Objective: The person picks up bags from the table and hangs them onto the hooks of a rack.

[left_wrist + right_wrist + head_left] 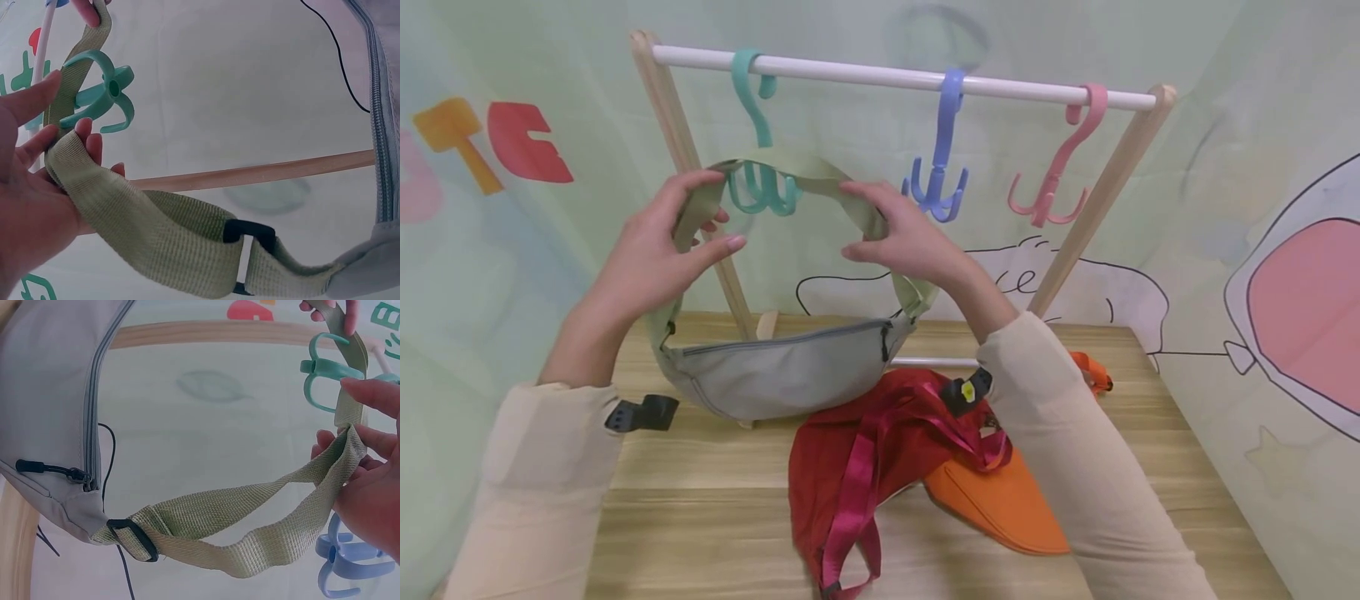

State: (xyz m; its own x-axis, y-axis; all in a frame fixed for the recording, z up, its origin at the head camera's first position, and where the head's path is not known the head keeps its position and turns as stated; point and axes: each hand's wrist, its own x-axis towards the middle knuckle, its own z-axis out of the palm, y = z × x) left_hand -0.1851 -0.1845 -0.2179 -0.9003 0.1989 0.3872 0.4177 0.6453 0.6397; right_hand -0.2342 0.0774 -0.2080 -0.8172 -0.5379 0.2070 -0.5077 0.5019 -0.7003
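Note:
A grey waist bag (790,375) hangs by its green strap (782,162) between two raised hands. The left hand (658,246) holds the strap's left side; in the left wrist view the strap (125,219) runs across the fingers of that hand (37,181). The right hand (910,233) has the strap's right part between thumb and fingers, also visible in the right wrist view, where the hand (375,469) grips the webbing (250,506). A teal hook (760,142) on the rack's bar is at the strap's upper part; whether they touch I cannot tell.
The white bar (850,73) also carries a blue hook (940,158) and a pink hook (1060,162). On the wooden table (700,517) lie a red bag (835,458) with magenta straps and an orange item (1000,500), partly under the right sleeve. Wooden posts (1101,200) stand at both rack ends.

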